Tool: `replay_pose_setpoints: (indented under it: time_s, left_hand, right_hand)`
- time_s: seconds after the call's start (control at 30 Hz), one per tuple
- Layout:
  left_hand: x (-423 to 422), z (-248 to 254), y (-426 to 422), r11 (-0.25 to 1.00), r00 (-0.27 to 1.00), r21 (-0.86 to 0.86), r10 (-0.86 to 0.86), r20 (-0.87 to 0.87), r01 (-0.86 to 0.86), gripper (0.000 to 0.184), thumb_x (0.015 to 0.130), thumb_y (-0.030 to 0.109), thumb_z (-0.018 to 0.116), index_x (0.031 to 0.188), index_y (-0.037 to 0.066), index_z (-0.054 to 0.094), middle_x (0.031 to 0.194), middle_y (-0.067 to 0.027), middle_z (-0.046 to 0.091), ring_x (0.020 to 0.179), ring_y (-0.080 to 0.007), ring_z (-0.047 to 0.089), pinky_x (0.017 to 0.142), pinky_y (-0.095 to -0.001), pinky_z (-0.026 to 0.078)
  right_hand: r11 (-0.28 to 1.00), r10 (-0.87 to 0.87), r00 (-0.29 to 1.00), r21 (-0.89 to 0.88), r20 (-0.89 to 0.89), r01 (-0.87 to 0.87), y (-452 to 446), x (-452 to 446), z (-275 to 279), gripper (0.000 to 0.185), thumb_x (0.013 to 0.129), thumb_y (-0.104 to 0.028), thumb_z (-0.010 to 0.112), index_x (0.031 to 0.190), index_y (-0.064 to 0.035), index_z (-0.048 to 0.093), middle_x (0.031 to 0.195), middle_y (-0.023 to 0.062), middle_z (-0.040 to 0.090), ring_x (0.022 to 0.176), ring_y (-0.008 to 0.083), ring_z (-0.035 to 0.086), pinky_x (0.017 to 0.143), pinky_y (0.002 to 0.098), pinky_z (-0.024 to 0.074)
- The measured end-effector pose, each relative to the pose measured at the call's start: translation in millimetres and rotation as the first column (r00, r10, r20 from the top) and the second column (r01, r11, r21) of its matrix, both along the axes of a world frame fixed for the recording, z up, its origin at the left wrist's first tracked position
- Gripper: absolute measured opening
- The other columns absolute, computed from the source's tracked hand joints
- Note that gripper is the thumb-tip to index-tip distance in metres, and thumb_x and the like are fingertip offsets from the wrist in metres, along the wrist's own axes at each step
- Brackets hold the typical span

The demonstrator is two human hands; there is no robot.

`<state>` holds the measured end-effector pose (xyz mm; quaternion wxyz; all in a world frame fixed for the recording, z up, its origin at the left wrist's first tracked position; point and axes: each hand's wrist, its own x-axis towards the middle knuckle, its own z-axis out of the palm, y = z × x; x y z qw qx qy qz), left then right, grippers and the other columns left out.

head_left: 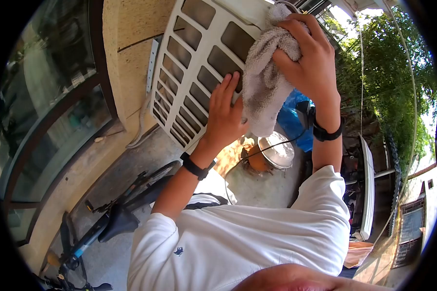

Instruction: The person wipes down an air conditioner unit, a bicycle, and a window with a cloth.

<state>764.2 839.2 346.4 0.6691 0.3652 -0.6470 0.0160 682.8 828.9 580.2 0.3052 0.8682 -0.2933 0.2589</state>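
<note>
My right hand (311, 60) grips a greyish towel (269, 72), bunched under the fingers and thumb. The rest of the cloth hangs down along the edge of a cream outdoor air conditioner unit (194, 63). My left hand (226, 112) lies against the unit's front grille with its fingers stretched over the slats, just left of the towel. A black band circles each wrist. Part of the unit's right side is hidden behind the towel and my right hand.
A bicycle (119, 223) stands at lower left, near a wall with a dark-framed window (48, 121). Below the towel are a round silvery lid or pan (277, 151), a blue plastic bag (292, 119) and a black cable (257, 151). Trees (388, 72) fill the right.
</note>
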Motion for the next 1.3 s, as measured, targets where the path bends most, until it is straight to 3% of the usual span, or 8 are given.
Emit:
replay_pose_setpoints:
  time_s: [0.23,0.37,0.47,0.6,0.83,1.0,1.23,1.3]
  left_hand:
    - [-0.4,2.9,4.9,0.996,1.000,0.084,-0.006,-0.008,0.007,0.079,0.075,0.032,0.078,0.145,0.022,0.042,0.153,-0.0192,0.031,0.141,-0.0371,0.030,0.111,-0.0538,0.029]
    - [0.2,-1.5,2.7,0.999,0.999,0.031,-0.036,-0.016,0.036,0.071,0.078,0.031,0.075,0.139,0.008,0.047,0.152,-0.0221,0.031,0.142,-0.0383,0.029,0.112,-0.0555,0.024]
    - [1.4,1.2,3.2,0.992,0.992,0.057,-0.113,-0.058,0.116,0.070,0.075,0.030,0.076,0.134,0.001,0.050,0.150,-0.0253,0.031,0.142,-0.0408,0.026,0.113,-0.0567,0.022]
    - [-1.2,-3.8,2.2,0.982,0.985,0.093,-0.155,-0.077,0.162,0.072,0.072,0.028,0.079,0.131,-0.002,0.052,0.149,-0.0258,0.031,0.141,-0.0421,0.027,0.111,-0.0574,0.024]
    - [17.7,8.3,7.4,0.998,0.999,0.035,-0.050,-0.006,0.050,0.068,0.077,0.020,0.076,0.139,0.010,0.047,0.150,-0.0203,0.035,0.138,-0.0390,0.035,0.109,-0.0530,0.031]
    - [98.8,3.2,14.5,0.925,0.920,0.117,-0.375,0.115,0.362,0.038,0.096,0.030,0.058,0.125,0.005,0.056,0.139,-0.0153,0.050,0.134,-0.0352,0.042,0.109,-0.0450,0.034]
    - [238.6,-20.6,27.4,0.875,0.982,0.476,-0.155,0.108,0.085,0.036,0.098,0.025,0.052,0.126,0.004,0.050,0.130,-0.0181,0.053,0.118,-0.0324,0.051,0.102,-0.0414,0.038]
    - [243.5,3.1,34.3,0.925,0.991,0.367,-0.122,0.046,0.097,0.041,0.097,0.026,0.055,0.129,0.003,0.046,0.131,-0.0190,0.052,0.119,-0.0323,0.050,0.102,-0.0417,0.038]
  right_hand:
    - [0.966,0.143,0.988,0.209,0.055,-0.152,15.5,-26.8,6.9,0.033,0.064,-0.010,0.063,0.096,-0.0025,0.066,0.116,0.0139,0.059,0.096,0.0365,0.062,0.085,0.0402,0.0495]
    - [0.986,0.057,0.998,0.157,-0.025,-0.052,20.9,-11.6,-4.4,0.039,0.065,-0.013,0.070,0.104,-0.0068,0.066,0.123,0.0129,0.057,0.109,0.0349,0.059,0.092,0.0428,0.0465]
    - [0.983,-0.141,0.945,-0.156,-0.293,0.098,28.0,4.6,-21.0,0.058,0.065,-0.023,0.079,0.119,-0.0132,0.060,0.134,0.0072,0.051,0.127,0.0280,0.048,0.101,0.0453,0.0388]
    - [0.995,-0.079,0.922,-0.093,-0.378,0.047,22.1,5.9,-2.2,0.056,0.068,-0.023,0.077,0.120,-0.0117,0.060,0.130,0.0073,0.054,0.122,0.0285,0.053,0.098,0.0433,0.0423]
    - [0.871,-0.145,0.989,0.475,0.006,0.125,-50.4,-45.0,34.6,0.051,0.093,-0.031,0.052,0.136,-0.0037,0.050,0.139,0.0172,0.051,0.122,0.0369,0.053,0.105,0.0386,0.0394]
    - [0.876,-0.185,0.978,0.467,0.091,0.122,-110.1,-96.6,13.7,0.054,0.101,-0.036,0.042,0.142,-0.0023,0.043,0.147,0.0194,0.043,0.136,0.0354,0.040,0.113,0.0368,0.0291]
    - [0.877,-0.092,0.987,0.480,0.133,0.017,-59.3,-55.7,20.6,0.052,0.098,-0.032,0.043,0.140,-0.0006,0.044,0.145,0.0203,0.044,0.135,0.0366,0.040,0.112,0.0379,0.0285]
    - [0.865,-0.008,0.993,0.499,0.117,-0.052,-46.4,-41.2,22.1,0.051,0.096,-0.032,0.046,0.137,-0.0019,0.047,0.139,0.0210,0.048,0.130,0.0376,0.044,0.109,0.0385,0.0311]
